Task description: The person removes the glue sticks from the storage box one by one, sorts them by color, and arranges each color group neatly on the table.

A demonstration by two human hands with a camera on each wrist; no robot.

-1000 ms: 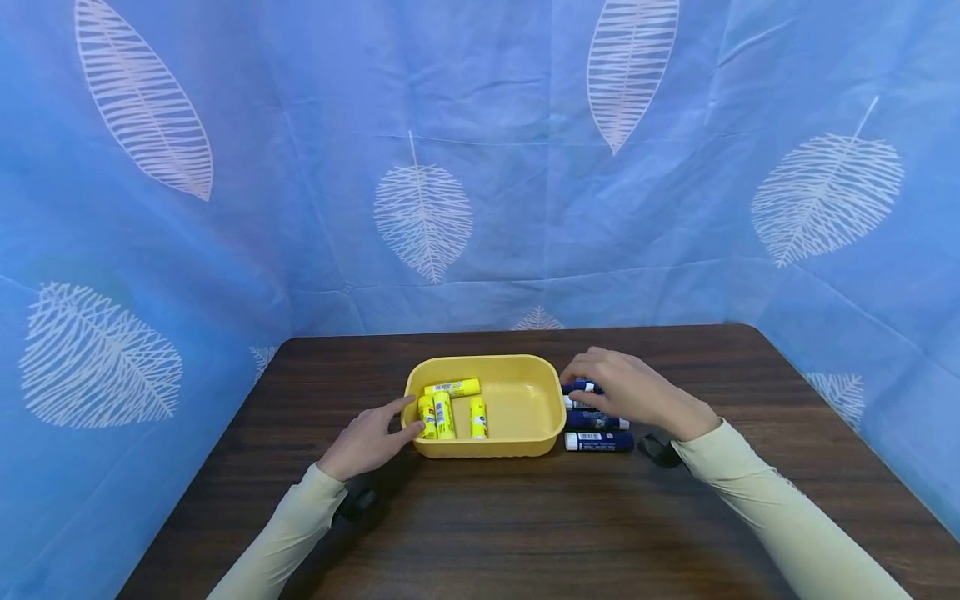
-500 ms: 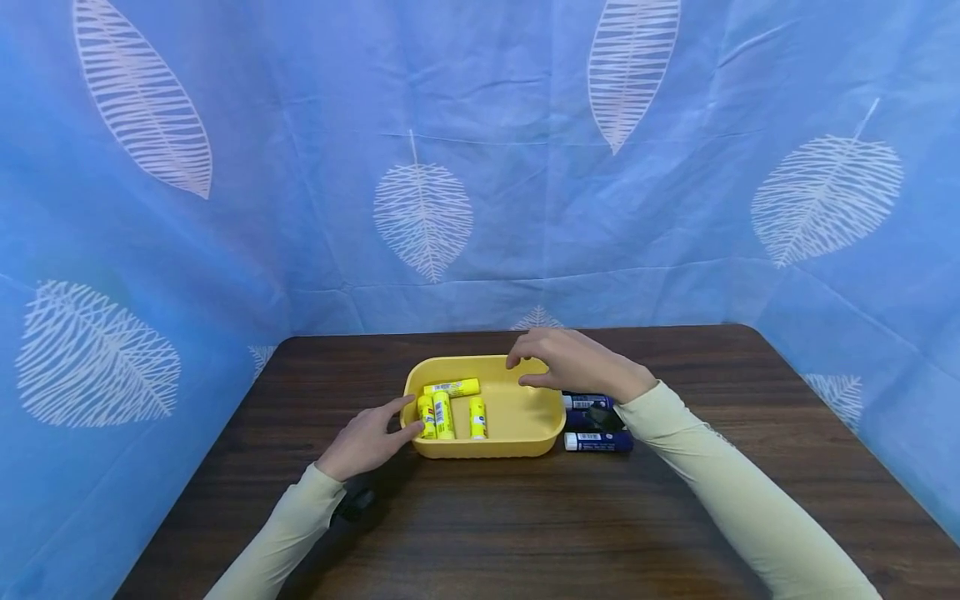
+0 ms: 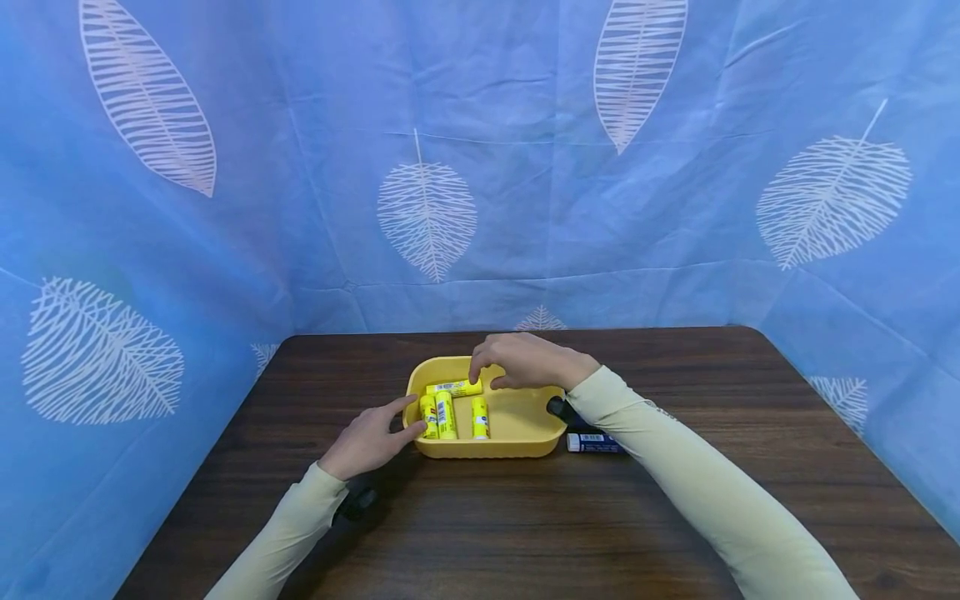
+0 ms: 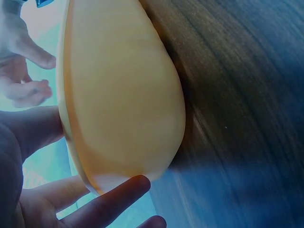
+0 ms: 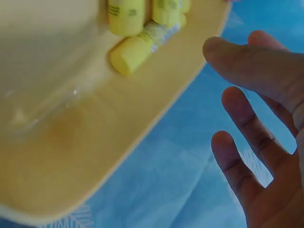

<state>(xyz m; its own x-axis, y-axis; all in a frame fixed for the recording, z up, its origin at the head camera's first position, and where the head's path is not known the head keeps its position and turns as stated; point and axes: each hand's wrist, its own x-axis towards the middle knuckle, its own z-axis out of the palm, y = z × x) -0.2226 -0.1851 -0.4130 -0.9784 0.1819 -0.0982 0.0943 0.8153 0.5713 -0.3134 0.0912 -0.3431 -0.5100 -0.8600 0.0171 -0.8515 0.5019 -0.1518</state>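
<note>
Several yellow glue sticks [image 3: 446, 415] lie in the left half of a shallow yellow plastic bin [image 3: 525, 447]. My left hand [image 3: 367, 442] holds the bin's left end, thumb and index finger over the rim. In the left wrist view, another finger [image 4: 123, 194] lies along the outer wall. My right hand [image 3: 525, 360] hovers over the back of the bin, its fingertips just above the glue stick lying crosswise [image 5: 135, 50]. Nothing is between its loosely curved, spread fingers, as the right wrist view shows.
On the brown wooden table [image 3: 480, 525], a dark blue glue stick [image 3: 594, 442] lies right of the bin; the right forearm covers the others there. A blue leaf-print cloth [image 3: 480, 208] hangs behind the table and along its sides.
My right hand has moved left from the blue glue sticks to above the bin, its forearm now covering most of them. The left hand has stayed on the bin's left end.
</note>
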